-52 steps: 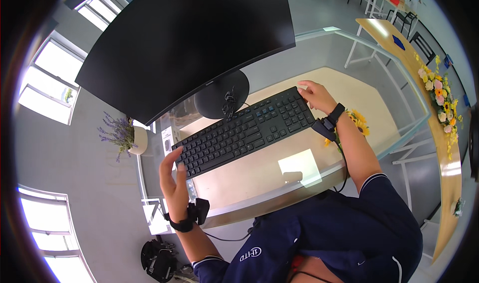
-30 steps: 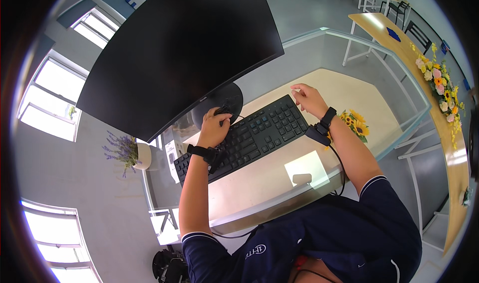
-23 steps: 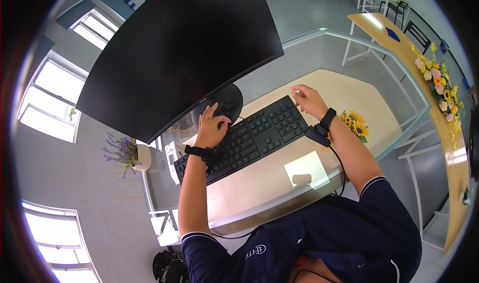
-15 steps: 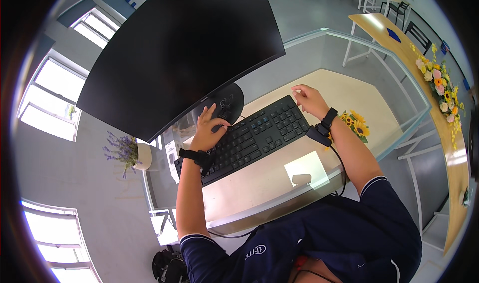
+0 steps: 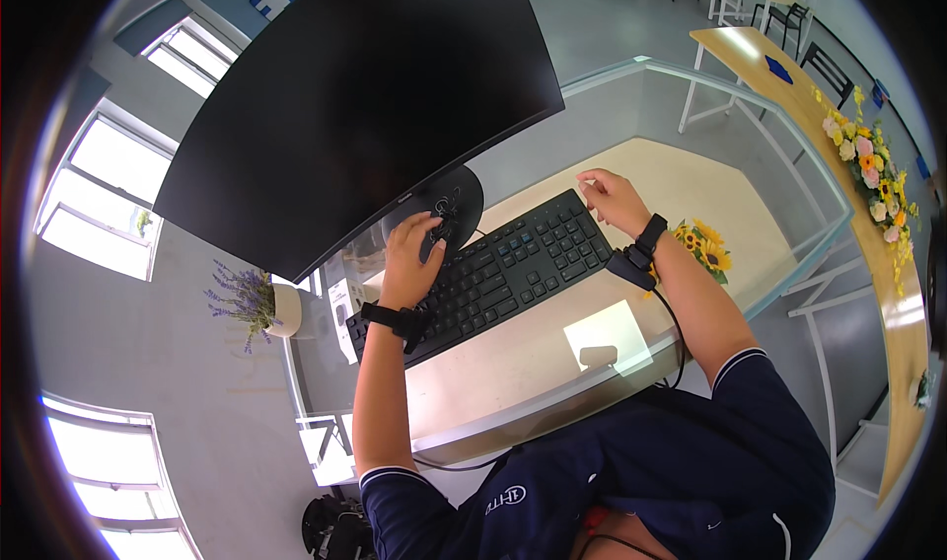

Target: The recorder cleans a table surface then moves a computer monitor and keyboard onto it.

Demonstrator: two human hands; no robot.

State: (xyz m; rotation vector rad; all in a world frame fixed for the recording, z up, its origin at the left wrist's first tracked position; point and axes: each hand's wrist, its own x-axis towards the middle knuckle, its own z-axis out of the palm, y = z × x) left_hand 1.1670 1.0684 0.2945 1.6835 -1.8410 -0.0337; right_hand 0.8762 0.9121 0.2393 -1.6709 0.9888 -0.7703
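A black keyboard (image 5: pixel 503 279) lies slantwise on the cream, glass-edged desk (image 5: pixel 681 180). Over its far left part is my left hand (image 5: pixel 409 264), thumb and fingers apart and nothing held. Its fingertips point toward a small, thin black tangle (image 5: pixel 448 205), perhaps a coiled cable, on the dark round monitor stand (image 5: pixel 469 190). By the keyboard's far right corner rests my right hand (image 5: pixel 616 203), loosely curled, a slight gap between thumb and fingers. Nothing shows in it; whether it touches the keyboard I cannot tell. Both wrists wear black straps.
A large dark monitor (image 5: pixel 365 96) rises beyond the keyboard. Sunflowers (image 5: pixel 702 249) stand beside my right wrist, from which a black cable (image 5: pixel 676 323) runs. At left are a white box (image 5: pixel 343 313) and a potted lavender (image 5: pixel 284 310). A wooden table (image 5: pixel 760 81) with flowers stands right.
My left hand has shifted slightly, its fingers swinging right toward the black tangle and its thumb lifting from beside the keyboard's edge. My right hand stays put.
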